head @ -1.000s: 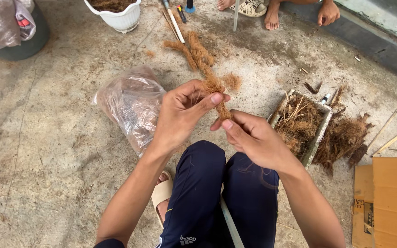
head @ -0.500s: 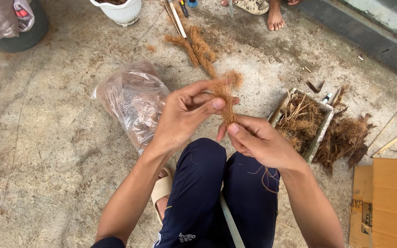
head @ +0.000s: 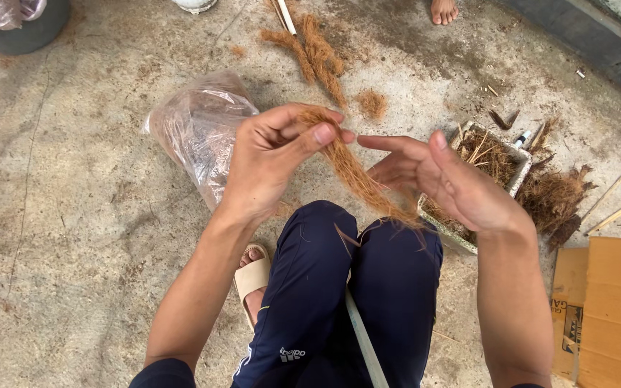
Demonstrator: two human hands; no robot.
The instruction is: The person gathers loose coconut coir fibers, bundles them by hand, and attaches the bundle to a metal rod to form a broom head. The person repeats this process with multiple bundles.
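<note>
OK: your left hand (head: 271, 162) pinches one brown fibre strand (head: 353, 172) above your knees; your right hand (head: 443, 179) is spread, fingers loose against the strand's lower part. One clear plastic bag (head: 195, 129), one fibre-filled tray (head: 494, 154), two fibre bundles (head: 314, 50), one cardboard sheet (head: 612, 302). Bare concrete floor (head: 73, 215).

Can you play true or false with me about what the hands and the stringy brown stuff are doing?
1. The left hand pinches the top of a brown fibre strand. True.
2. The right hand is a tight fist. False: its fingers are spread open beside the strand.
3. A clear plastic bag lies on the concrete floor behind the left hand. True.
4. The tray by the right hand holds water. False: it holds dry brown fibres and sticks.
5. Cardboard lies on the person's right. True.
</note>
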